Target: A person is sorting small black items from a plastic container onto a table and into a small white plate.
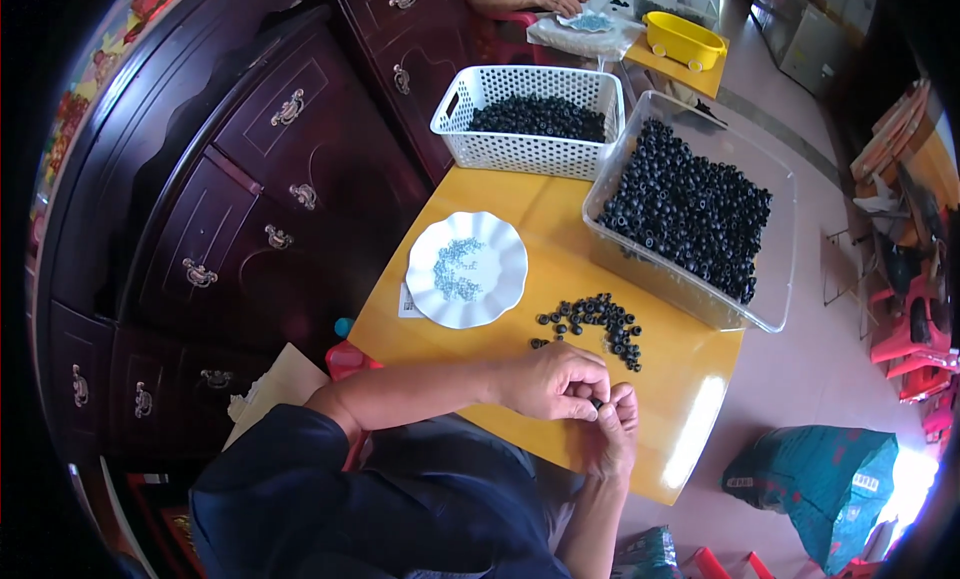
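Above the front edge of the yellow table, both hands meet with bent, closed fingers. Between their fingertips is a small black ring-like part, mostly covered by the fingers. My left hand pinches it from the left. From the lower right, my right hand grips its other side. Just beyond the left hand, a loose group of similar black parts lies on the table. Farther left stands a white scalloped plate holding many tiny pale-blue, translucent pieces.
A white perforated basket and a large clear bin, both with black parts, stand at the table's far side. Dark wooden drawers line the left. A green bag sits on the floor at right. Another person's hands work beyond.
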A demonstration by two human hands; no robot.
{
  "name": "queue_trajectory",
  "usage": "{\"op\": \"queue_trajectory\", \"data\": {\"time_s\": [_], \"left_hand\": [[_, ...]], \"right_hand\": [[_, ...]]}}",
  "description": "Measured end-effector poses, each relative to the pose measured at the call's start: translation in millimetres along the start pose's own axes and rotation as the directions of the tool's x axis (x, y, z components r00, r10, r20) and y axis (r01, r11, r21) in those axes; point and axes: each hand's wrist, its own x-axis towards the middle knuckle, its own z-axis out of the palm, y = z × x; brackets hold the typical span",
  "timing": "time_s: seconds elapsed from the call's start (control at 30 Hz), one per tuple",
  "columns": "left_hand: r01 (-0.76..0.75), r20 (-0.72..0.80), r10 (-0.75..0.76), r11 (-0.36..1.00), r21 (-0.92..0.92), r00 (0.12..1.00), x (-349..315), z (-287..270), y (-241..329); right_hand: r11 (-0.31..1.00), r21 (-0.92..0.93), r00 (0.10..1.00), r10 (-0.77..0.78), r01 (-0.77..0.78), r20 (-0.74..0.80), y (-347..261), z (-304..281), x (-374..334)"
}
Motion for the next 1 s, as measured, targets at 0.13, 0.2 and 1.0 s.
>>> {"op": "queue_trajectory", "data": {"time_s": [0.13,0.2,1.0], "left_hand": [[-0.040,-0.012,0.040,0.999,0.011,0.999,-0.5,3.5,-5.3],[-0.044,-0.006,0.044,0.999,0.018,0.999,-0.1,3.2,-3.8],[-0.034,0.018,0.034,0.999,0.005,0.999,-8.9,3.5,-1.2]], "right_hand": [[0.999,0.034,0.999,0.006,-0.005,-0.033,-2.3,11.4,0.2],[0.999,0.048,0.999,0.008,-0.006,-0.036,-3.3,10.8,-0.4],[0.998,0.025,0.998,0.049,-0.050,0.046,-4.0,15.2,-1.1]]}}
